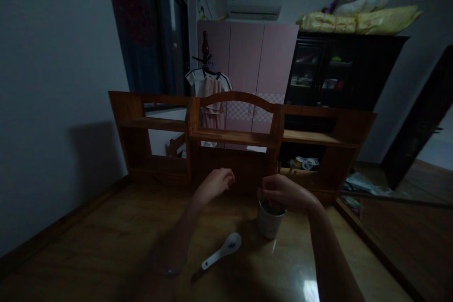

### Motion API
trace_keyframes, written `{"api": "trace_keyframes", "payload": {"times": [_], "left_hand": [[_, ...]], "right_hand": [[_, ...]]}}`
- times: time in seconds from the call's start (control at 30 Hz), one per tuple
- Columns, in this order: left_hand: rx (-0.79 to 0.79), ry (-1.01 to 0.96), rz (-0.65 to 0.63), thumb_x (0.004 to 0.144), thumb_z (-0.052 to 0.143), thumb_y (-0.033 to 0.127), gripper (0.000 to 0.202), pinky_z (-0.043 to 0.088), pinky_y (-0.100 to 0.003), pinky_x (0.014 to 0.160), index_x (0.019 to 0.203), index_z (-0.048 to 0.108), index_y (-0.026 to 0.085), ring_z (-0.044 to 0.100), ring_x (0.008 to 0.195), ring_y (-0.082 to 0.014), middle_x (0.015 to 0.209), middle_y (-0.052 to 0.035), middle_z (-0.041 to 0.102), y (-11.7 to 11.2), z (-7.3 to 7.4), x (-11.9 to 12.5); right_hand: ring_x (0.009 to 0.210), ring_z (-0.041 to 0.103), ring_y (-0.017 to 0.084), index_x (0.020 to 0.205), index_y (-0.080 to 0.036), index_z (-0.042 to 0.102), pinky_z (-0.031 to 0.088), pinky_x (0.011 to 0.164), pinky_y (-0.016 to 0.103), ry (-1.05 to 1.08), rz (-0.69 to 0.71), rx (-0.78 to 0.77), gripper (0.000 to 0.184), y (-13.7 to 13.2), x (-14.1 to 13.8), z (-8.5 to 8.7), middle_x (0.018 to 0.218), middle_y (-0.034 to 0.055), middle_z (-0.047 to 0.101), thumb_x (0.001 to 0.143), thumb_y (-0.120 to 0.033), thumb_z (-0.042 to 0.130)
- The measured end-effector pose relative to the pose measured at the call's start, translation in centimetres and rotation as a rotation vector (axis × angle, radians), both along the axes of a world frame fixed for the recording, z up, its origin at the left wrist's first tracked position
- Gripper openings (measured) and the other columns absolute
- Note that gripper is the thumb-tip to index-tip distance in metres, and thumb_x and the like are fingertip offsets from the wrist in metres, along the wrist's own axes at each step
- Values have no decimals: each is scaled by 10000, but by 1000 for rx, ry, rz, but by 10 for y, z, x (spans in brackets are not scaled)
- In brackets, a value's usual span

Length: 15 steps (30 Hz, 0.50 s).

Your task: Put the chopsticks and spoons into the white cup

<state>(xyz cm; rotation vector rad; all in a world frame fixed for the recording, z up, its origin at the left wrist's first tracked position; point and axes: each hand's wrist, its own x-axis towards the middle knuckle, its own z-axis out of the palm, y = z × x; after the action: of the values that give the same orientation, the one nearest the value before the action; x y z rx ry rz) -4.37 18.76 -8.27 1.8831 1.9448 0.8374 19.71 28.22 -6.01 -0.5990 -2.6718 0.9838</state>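
My left hand (215,185) hovers above the wooden desk (106,245), its fingers curled in loosely with nothing visible in them. My right hand (283,192) is over a small white cup (269,222), fingers pinched together at the cup's mouth; what they grip is too dark to make out. A white ceramic spoon (222,251) with a blue mark lies on the desk in front of the cup, its bowl pointing to the cup.
A wooden desk-top shelf unit (240,137) stands along the back of the desk, with small items in its right bay (303,163). A grey wall runs on the left. Behind are a pink wardrobe (255,66) and a dark cabinet (339,71).
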Motion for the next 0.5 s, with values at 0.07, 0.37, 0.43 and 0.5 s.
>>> {"api": "trace_keyframes", "payload": {"times": [0.07, 0.37, 0.43, 0.5], "left_hand": [[-129, 132, 16, 782, 603, 186, 80, 464, -316, 744, 816, 676, 185, 639, 863, -241, 865, -77, 677, 6, -17, 3], [-737, 205, -348, 266, 896, 181, 330, 454, -327, 538, 461, 631, 210, 574, 502, -215, 506, 6, 625, 47, -74, 32], [-729, 184, -357, 263, 883, 144, 321, 449, -331, 517, 433, 619, 210, 554, 466, -209, 472, 14, 604, 50, -82, 33], [-656, 136, -337, 269, 875, 110, 331, 447, -335, 498, 391, 582, 205, 531, 434, -202, 422, 23, 561, 51, -88, 33]], "right_hand": [[519, 570, 149, 748, -152, 600, 358, 423, 190, -12, -10, 39, 303, -2, -2, 0, 615, 20, 630, 937, -388, 568], [565, 577, 158, 738, -152, 625, 339, 439, 204, -57, -44, 138, 385, -5, -4, 2, 645, 36, 631, 936, -482, 606], [566, 576, 157, 738, -151, 625, 339, 441, 204, -51, -45, 140, 398, -5, -3, 3, 639, 36, 631, 938, -494, 603], [576, 582, 158, 749, -152, 627, 353, 450, 203, -34, -39, 128, 400, -4, -1, 3, 651, 36, 639, 938, -504, 604]]}}
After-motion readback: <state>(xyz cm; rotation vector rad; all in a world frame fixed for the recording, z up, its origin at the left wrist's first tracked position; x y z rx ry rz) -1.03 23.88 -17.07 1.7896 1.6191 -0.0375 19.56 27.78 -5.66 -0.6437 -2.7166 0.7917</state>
